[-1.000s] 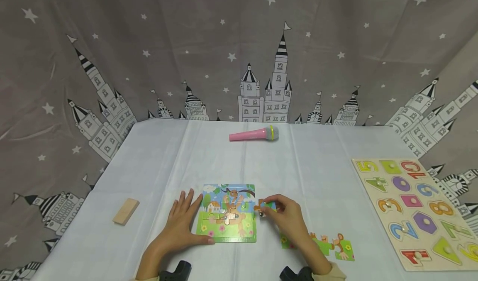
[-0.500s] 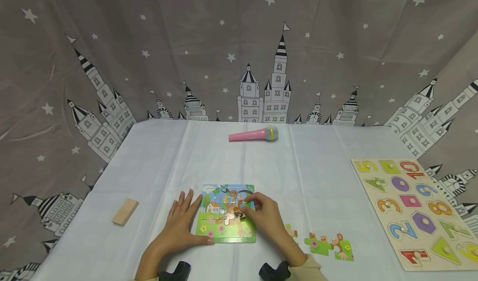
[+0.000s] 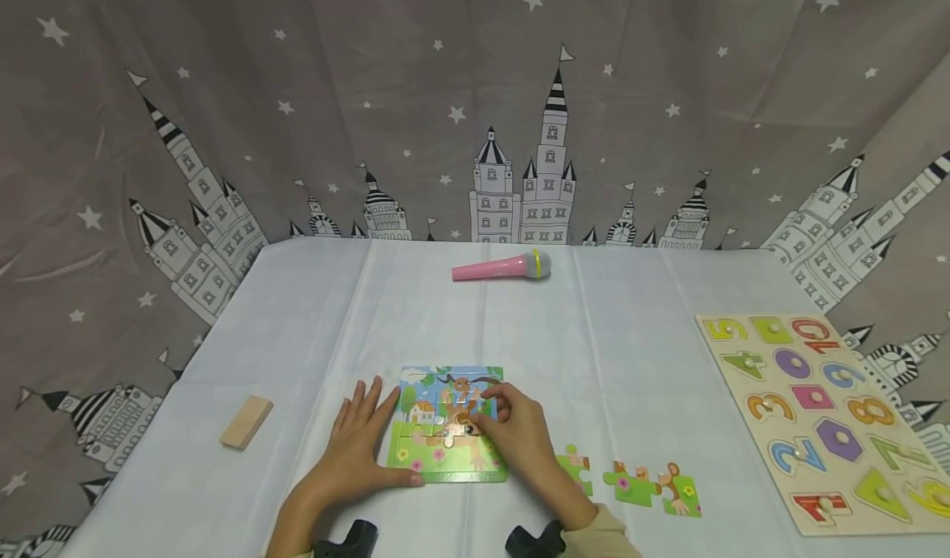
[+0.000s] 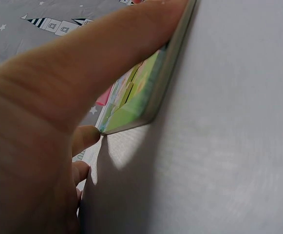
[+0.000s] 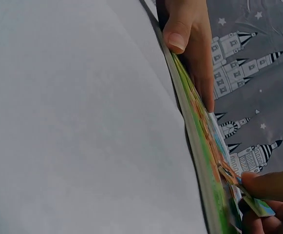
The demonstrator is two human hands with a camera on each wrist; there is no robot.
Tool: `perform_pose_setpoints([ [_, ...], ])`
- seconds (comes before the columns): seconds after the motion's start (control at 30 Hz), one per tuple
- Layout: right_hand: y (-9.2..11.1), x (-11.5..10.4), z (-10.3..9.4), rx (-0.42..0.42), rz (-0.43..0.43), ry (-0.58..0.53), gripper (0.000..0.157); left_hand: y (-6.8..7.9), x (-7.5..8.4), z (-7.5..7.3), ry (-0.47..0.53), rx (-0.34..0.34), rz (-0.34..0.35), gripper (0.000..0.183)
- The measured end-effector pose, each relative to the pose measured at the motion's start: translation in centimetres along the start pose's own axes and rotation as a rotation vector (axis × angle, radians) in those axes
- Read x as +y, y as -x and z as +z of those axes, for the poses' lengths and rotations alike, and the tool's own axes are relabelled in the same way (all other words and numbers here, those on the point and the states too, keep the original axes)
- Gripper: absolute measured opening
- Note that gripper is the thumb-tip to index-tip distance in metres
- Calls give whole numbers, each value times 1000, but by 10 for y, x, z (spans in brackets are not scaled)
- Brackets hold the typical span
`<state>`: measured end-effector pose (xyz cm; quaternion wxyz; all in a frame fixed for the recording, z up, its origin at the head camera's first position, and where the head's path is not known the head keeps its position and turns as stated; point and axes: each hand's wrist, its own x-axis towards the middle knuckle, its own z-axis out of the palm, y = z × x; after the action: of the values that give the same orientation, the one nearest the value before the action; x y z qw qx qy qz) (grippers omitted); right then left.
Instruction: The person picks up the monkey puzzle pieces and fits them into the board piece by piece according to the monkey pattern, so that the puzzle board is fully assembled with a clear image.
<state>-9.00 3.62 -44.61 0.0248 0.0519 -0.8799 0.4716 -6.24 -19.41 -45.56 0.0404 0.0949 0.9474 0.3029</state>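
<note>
A square jigsaw puzzle board [image 3: 456, 476] with a monkey picture lies on the table, several pieces fitted in it. My left hand [image 3: 359, 451] rests at its left side with fingers spread, thumb at the near edge and index fingertip at the left edge. In the left wrist view, the thumb [image 4: 126, 36] lies along the rim. My right hand [image 3: 519, 430] pinches a puzzle piece [image 5: 260, 208] between thumb and fingers, low over the right part of the board. The piece is tilted there in the right wrist view, and the fingers partly hide it in the head view.
Loose puzzle pieces lie right of the board: one [image 3: 577, 469] by the right wrist, then two more [image 3: 632, 485] further right. A wooden number board [image 3: 824, 434] lies at the far right. A pink microphone [image 3: 491, 268] is at the back, a wooden block [image 3: 247, 423] at the left.
My right hand has moved left, carrying the puzzle piece from beside the board to over its right part. My left hand has stayed at the board's left side.
</note>
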Motion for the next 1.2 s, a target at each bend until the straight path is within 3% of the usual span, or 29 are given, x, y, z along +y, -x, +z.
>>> perform_pose_setpoints([
  [0.33,1,-1,3,46,-45,81,28,1,1,-1,-5,0,1,117],
  [1.2,2,6,5,64,-90,75,36,1,1,-1,-2,2,2,117],
])
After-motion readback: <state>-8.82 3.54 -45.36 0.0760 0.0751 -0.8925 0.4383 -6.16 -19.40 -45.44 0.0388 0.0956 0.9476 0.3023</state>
